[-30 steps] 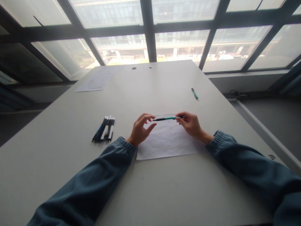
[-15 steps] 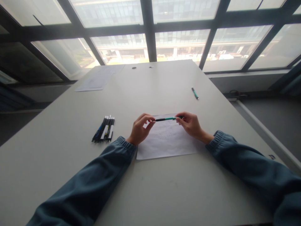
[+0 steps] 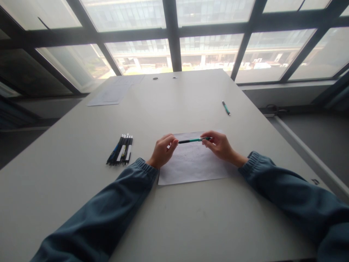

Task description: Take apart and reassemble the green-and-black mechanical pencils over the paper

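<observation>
A green pen [image 3: 195,140] is pinched at both ends by the left hand [image 3: 163,150] and right hand [image 3: 220,145] above the paper [image 3: 191,167] mid-table [image 3: 174,218], so a pulled-off part could be dropped and rolled toward the right edge.

Left hand [image 3: 163,150] now closed on pen [image 3: 194,140] (tilted).

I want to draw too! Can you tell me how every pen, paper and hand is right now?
Green pen: held level above the sheet, one end in each hand.
Left hand: fingers closed on the pen's dark end.
Right hand: pinching the other end.
Sheet of paper: flat on the table, faint marks.
Bundle of pens: lying side by side.
Spare green pen: lying alone.
Far papers: flat, near the table's edge.
</observation>
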Demonstrator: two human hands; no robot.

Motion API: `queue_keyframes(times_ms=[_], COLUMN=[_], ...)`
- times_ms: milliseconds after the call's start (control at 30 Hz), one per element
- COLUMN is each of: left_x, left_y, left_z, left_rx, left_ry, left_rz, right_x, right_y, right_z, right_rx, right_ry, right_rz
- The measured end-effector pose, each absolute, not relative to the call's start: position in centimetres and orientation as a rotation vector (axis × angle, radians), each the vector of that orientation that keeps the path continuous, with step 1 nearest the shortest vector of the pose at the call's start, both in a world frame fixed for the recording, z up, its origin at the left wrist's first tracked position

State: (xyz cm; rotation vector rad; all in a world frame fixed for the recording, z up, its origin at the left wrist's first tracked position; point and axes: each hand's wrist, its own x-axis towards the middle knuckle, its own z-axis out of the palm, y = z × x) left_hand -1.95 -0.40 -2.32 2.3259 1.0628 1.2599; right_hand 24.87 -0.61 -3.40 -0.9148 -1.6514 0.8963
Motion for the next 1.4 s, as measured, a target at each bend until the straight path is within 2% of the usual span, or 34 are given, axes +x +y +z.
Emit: queue_keyframes(times_ms=[300,567,933,1200,1400], left_x=[-2.14,-2.03,-1.78,-1.33,-1.48], left_y=[-0.12,-0.28,-0.33,-0.38,-0.31], left_z=[-2.71,-2.57,-2.32,-2.03,-2.08], left_rx=[2.323,2.292,2.206,2.281,2.272], left_ry=[1.000,1.045,1.162,1.031,1.136], left_rz=[1.236,1.216,1.398,1.367,1.385], right_x=[24.94,24.75,24.72,24.66,24.74], right_y=[-0.57,-0.61,-0.45,-0.44,-0.48], right_z=[-3.04,-3.07,-2.95,-2.85,-2.87], right_rx=[-0.915,-0.816,-0.883,-0.924,-0.925], right_ry=[-1.767,-1.673,-1.572,-1.566,-1.581], right_rz=[0.775,0.852,0.756,0.753,0.735])
